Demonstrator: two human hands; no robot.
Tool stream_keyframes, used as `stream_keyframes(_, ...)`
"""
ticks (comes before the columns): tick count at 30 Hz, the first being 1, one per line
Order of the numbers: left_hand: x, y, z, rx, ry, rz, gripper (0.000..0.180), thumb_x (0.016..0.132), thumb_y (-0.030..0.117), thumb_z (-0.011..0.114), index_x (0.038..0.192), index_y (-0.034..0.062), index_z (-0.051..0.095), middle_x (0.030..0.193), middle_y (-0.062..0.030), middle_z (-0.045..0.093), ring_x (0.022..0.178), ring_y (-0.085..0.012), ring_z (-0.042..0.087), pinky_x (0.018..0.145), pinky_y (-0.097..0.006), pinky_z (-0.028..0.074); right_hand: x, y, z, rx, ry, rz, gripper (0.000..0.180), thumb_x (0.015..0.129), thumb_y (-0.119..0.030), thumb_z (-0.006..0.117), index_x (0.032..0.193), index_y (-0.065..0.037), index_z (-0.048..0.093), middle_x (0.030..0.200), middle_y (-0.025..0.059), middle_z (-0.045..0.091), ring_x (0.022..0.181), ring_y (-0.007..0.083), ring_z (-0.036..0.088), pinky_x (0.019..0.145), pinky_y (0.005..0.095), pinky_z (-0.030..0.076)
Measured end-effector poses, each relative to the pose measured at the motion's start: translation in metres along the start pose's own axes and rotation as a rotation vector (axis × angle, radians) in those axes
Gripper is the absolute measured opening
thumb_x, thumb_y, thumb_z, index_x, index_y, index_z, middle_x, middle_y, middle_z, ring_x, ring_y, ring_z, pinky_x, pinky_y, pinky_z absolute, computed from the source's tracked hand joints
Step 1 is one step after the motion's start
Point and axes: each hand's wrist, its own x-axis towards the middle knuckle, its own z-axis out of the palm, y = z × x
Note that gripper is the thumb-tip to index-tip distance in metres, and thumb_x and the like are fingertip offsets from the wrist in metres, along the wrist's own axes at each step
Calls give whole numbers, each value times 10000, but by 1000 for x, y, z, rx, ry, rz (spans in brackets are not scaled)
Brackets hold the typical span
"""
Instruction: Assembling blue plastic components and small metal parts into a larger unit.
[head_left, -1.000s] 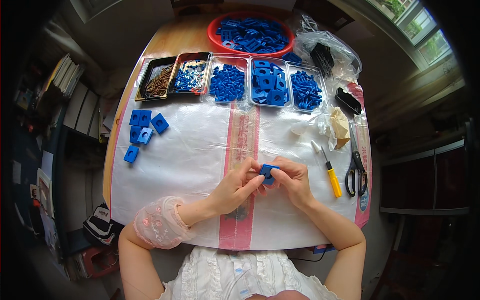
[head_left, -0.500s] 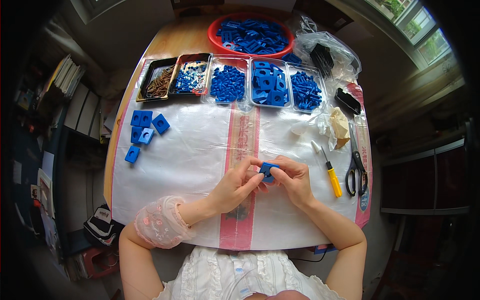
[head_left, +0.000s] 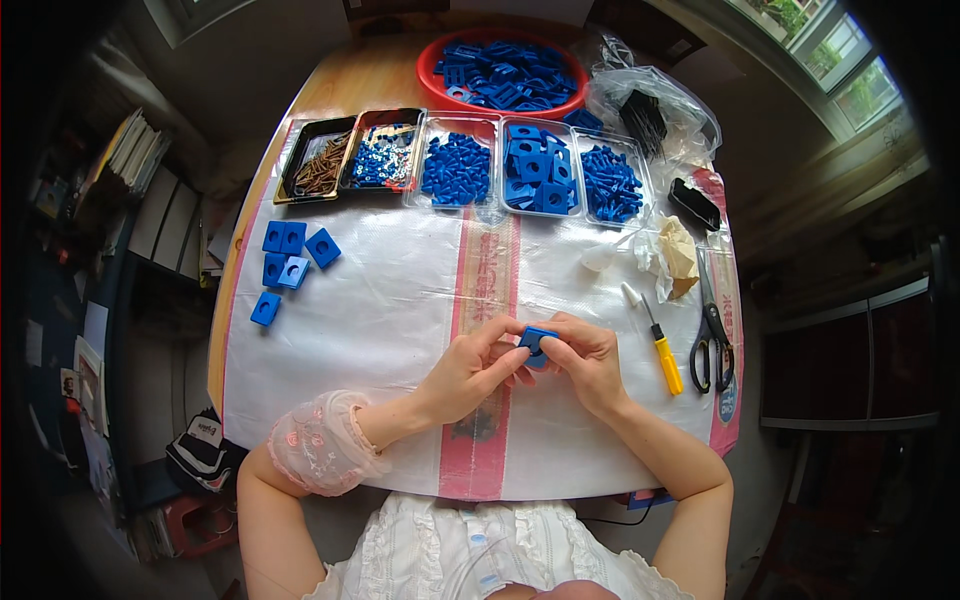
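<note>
Works over a wooden table (head_left: 338, 82) spread with a white plastic sheet (head_left: 350, 380), pink-striped down its middle. Has a red basin (head_left: 428, 80) of blue plastic parts at the far edge and, just nearer, a row of two black trays (head_left: 302, 152) and three clear trays (head_left: 540, 213) (brown screws at far left, blue pieces in the clear ones). Lies within a room with a window (head_left: 850, 50) at far right, a dark cabinet (head_left: 860, 360) at right and stacked papers (head_left: 133, 150) at left. Shows a yellow-handled screwdriver (head_left: 667, 365) and black-handled scissors (head_left: 714, 322) on the sheet's right.

Pinches a blue square block (head_left: 534, 343) near the sheet's middle: with the left hand (head_left: 465, 372), between thumb and fingers; with the right hand (head_left: 594, 368), thumb on top, fingers partly hidden.

Differs little from one second earlier: keeps the same two-handed pinch, and leaves six blue holed blocks (head_left: 274, 268) at left unmoved.
</note>
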Motion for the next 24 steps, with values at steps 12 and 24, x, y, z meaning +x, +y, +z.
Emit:
stream_keyframes(12, 0, 3, 4, 19, 11, 8, 231, 1038, 74, 520, 1257, 19, 475, 1009, -114, 741, 895, -163, 723, 767, -280, 572, 1, 4, -2, -12, -8, -8, 214, 943, -30, 623, 1117, 16, 740, 860, 27, 624, 702, 65, 539, 603, 210, 425)
stream_keyframes(24, -2, 6, 6, 335, 36, 81, 268, 962, 15, 568, 1212, -1, 471, 899, -196, 752, 881, -283, 761, 767, -353, 603, 1, 5, 1, 87, -45, -31, 220, 906, 71, 664, 1115, 41, 728, 946, 81, 642, 823, 126, 643, 685, 236, 579)
